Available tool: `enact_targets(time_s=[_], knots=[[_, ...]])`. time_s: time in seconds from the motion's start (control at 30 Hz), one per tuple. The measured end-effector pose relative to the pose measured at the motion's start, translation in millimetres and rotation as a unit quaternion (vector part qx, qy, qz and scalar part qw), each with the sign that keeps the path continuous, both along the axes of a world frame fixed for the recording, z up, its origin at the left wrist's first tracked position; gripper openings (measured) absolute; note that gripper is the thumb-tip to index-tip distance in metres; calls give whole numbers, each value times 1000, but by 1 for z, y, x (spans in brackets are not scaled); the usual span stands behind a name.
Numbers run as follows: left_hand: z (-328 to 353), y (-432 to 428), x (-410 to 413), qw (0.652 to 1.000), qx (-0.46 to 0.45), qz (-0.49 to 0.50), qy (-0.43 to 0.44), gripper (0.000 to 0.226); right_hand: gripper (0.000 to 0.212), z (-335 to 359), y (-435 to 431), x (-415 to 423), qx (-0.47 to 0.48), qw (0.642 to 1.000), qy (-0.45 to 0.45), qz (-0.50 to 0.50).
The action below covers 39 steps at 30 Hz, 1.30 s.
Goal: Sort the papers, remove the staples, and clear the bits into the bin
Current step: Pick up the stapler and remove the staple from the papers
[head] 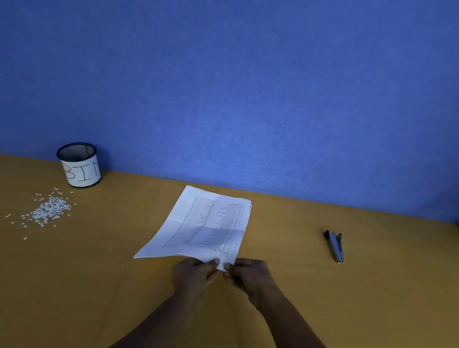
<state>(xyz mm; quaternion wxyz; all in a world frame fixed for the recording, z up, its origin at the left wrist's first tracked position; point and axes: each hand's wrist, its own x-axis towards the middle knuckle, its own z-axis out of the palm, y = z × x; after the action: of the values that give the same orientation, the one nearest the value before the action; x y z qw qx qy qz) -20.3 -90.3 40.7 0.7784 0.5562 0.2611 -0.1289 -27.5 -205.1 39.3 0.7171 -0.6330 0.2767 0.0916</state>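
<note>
- Fingers (215,261) of the left hand (194,274) and of the right hand (249,277) are clamped on the near corner of the papers (207,223). Both thumbs lie on top of the sheet, almost touching each other.
- The papers lie in the middle of the wooden desk (349,321), with only this near corner lifted a little. They are well apart from the bin and from the tool.
- My judgement is that the hands work at the place of a staple, but no staple shows at this size.
- First risk: if the hands pull the sheets apart, the corner can tear, because a staple holds stronger than thin paper does.
- The dark tool (335,247) lies untouched well to the right. It looks like a staple remover, though it is too small in the view to be sure.
- Second risk: a staple opened with bare fingertips can prick the skin, or spring away and get lost on the desk.
- Third risk: the stack is held at one corner only, so a quick lift can make the sheets fan out and slide out of order.
- Fourth risk: the white paper bits (50,210) lie loose in a heap near the mesh bin (82,175), on its near side. A swinging sheet or a passing forearm can scatter them wider, and the clearing then takes longer.
</note>
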Motion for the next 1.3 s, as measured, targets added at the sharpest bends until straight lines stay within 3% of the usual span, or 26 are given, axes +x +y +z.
enact_targets(time_s=[0.1, 0.37, 0.6, 0.9, 1.03, 1.17, 1.3], knots=[[-1, 1, 0, 1000, -16, -21, 16, 22, 19, 0, 0, -3, -15, 1000, 10, 1], [-4, 13, 1, 996, -47, -67, 26, 32, 24, -2, 10, -13, -22, 1000, 8, -19], [-6, 11, -3, 997, -36, -67, 14, 17, 10, -7, 9, -20, -35, 999, -10, -21], [-6, -10, -1, 999, -29, -44, 10, 17, 19, -10, -19, -16, -71, 997, -23, -33], [-5, -28, -1, 999, -17, -34, 7, 13, 27, -12, -49, -13, -214, 976, -37, -13], [-6, -48, 0, 999, -13, -23, -17, 12, 26, -21, -93, -9, -406, 912, -33, 53], [-5, -70, 0, 999, -14, -14, -35, 13, 28, -25, -140, 1, -501, 863, -4, 62]])
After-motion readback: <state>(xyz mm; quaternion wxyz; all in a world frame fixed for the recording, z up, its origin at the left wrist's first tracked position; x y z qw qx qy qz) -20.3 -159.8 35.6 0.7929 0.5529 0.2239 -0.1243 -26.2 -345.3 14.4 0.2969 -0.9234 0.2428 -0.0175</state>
